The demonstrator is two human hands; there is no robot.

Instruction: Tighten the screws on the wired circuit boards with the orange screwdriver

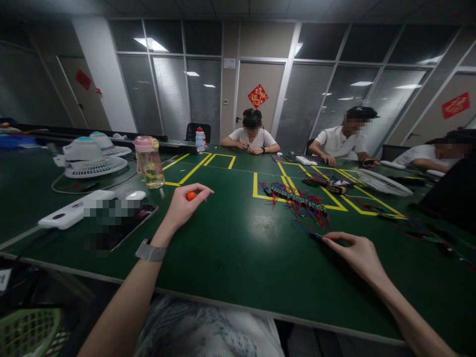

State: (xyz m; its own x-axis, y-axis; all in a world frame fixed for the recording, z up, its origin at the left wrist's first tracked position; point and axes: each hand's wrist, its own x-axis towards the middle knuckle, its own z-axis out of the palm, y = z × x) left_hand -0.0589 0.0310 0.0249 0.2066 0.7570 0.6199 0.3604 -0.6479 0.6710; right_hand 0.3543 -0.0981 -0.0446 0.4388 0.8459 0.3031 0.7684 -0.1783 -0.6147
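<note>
My left hand [183, 204] is curled above the green table, left of centre, with a small round orange object [192, 196] in its fingers; its exact kind is hidden. Low at the right, my right hand [357, 252] pinches the end of a small dark circuit board [316, 236] between thumb and fingertips. Thin blue and red wires trail from that board toward the upper left. Just beyond it lies a long row of similar green boards [297, 198] with red and blue wires sticking out on both sides.
A pink-lidded bottle [149, 163], a phone [134, 226], a white power strip [76, 208] and white fans [94, 161] stand left. Yellow tape [255, 184] marks the green table [238, 277]. Several people sit across and to the right. Another fan part [385, 182] lies right.
</note>
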